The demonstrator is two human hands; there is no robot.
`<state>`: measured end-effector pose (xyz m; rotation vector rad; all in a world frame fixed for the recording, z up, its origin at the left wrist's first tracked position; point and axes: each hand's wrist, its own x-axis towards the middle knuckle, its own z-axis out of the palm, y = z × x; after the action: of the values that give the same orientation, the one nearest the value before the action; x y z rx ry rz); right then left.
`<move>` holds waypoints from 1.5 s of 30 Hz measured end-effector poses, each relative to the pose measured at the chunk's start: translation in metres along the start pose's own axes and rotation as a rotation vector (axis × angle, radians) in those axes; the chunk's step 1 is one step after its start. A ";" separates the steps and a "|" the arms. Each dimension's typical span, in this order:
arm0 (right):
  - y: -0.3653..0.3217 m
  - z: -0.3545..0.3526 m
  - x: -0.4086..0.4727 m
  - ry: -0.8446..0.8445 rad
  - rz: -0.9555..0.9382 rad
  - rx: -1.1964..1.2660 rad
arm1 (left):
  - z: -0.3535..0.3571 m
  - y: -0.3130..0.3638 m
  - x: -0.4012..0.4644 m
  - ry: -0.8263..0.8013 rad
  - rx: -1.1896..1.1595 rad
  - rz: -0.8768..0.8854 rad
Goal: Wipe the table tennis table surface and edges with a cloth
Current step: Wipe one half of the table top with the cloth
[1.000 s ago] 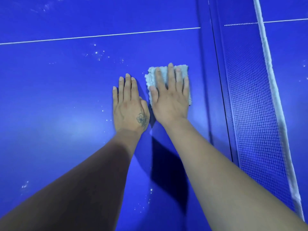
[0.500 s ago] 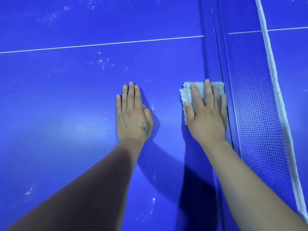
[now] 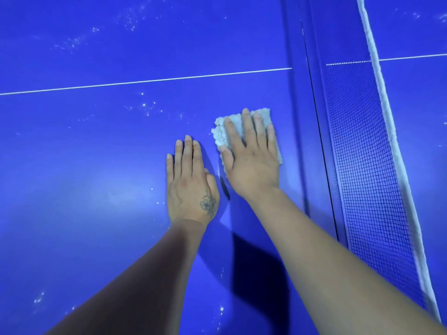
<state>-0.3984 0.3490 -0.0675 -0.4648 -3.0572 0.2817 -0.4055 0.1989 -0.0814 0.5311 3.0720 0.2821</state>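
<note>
**A:** so which step is this?

**B:** mid-wipe on the surface. Right hand (image 3: 251, 160) presses a folded grey cloth (image 3: 242, 131) flat on the blue tabletop (image 3: 96, 165), fingers straight, not clenched. Left hand (image 3: 191, 184) lies flat just beside it at 9 o'clock, holding nothing.

**A:** next?

**B:** I'd say push toward the white specks (image 3: 147, 108) at 11 o'clock. The net (image 3: 370, 165) sits at 3 o'clock.

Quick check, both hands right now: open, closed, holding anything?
Left hand: open, flat on the table, holding nothing.
Right hand: open, straight fingers pressing the cloth onto the table.
</note>
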 end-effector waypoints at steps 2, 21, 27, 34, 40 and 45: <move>0.005 -0.001 -0.021 -0.014 -0.039 0.006 | 0.000 -0.001 0.000 0.004 -0.006 0.001; 0.071 -0.011 0.093 -0.002 0.177 0.025 | 0.003 -0.002 -0.001 0.015 -0.026 -0.008; 0.008 0.000 0.107 -0.043 0.047 0.030 | 0.003 -0.001 -0.002 0.040 -0.063 -0.005; -0.026 0.008 0.061 -0.050 -0.152 0.123 | 0.003 -0.001 0.000 0.027 -0.079 -0.007; -0.005 -0.029 0.033 0.130 0.035 0.729 | 0.003 0.000 -0.001 0.053 -0.101 -0.003; 0.058 -0.020 0.017 0.252 0.155 0.506 | 0.002 0.000 -0.001 0.053 -0.069 -0.003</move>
<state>-0.3966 0.4120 -0.0586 -0.6399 -2.5742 0.8955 -0.4042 0.1992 -0.0837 0.5238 3.1007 0.4068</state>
